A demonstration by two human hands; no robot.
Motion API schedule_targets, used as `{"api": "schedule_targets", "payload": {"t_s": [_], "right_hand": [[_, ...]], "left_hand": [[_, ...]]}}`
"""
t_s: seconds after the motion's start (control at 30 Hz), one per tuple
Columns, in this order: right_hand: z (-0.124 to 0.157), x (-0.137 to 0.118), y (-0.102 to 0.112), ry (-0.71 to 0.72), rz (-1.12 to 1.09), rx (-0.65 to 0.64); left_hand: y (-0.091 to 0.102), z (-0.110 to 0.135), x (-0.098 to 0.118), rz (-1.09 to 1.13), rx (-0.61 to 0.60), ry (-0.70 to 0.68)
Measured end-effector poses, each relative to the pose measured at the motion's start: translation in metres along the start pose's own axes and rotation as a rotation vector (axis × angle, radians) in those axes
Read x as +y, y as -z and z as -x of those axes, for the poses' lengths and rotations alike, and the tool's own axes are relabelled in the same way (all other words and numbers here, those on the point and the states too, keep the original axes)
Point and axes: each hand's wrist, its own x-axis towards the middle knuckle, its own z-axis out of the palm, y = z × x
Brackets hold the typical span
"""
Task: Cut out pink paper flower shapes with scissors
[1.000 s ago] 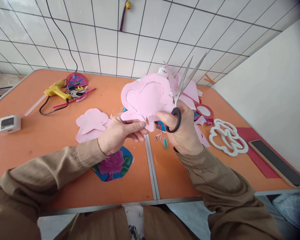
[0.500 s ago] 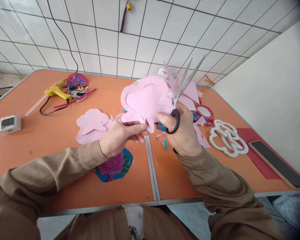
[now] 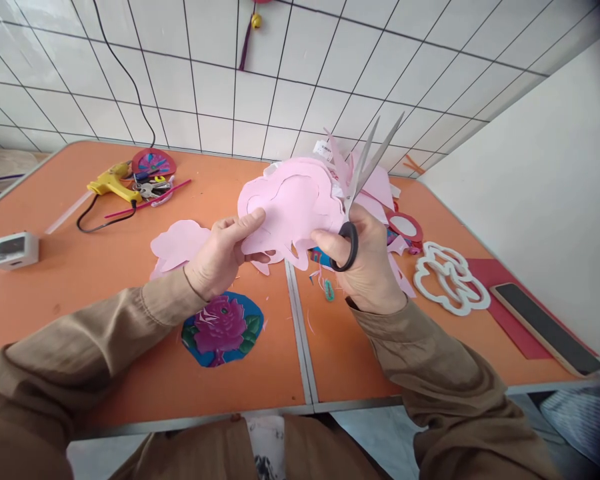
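Note:
Held up over the table is a pink paper cutout (image 3: 295,207) with a wavy outline and a cut strip along its edge. My left hand (image 3: 223,250) grips its left side, thumb on top and fingers beneath. The scissors (image 3: 365,170), black-handled with blades apart and pointing up, are in my right hand (image 3: 367,263). That hand's thumb also presses on the paper's right edge. Cloud-shaped pink paper pieces (image 3: 177,241) lie left of my left hand. Below it rests a blue piece with a purple flower (image 3: 223,330).
A yellow glue gun (image 3: 113,183) and a white box-shaped device (image 3: 16,250) are on the left. White cloud-shaped frames (image 3: 450,283), red sheets (image 3: 517,323) and a phone (image 3: 545,327) lie right. Pink scraps (image 3: 375,190) are piled behind the scissors; a teal clip (image 3: 329,290) sits near the seam.
My left hand has shifted from the paper's bottom edge to its left side, with the thumb now on top. The scissors stay apart in my right hand. More of the flower piece shows.

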Motion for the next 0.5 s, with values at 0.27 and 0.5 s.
{"api": "schedule_targets", "payload": {"t_s": [0.27,0.5], "right_hand": [[-0.002,-0.003,0.002,-0.012,0.029,-0.107],[-0.002,-0.008,0.001,-0.063,0.074,-0.242]], "left_hand": [[0.013,-0.012,0.022,-0.135,-0.136,-0.010],[0.015,-0.009,0.035,-0.348,-0.088,-0.074]]}}
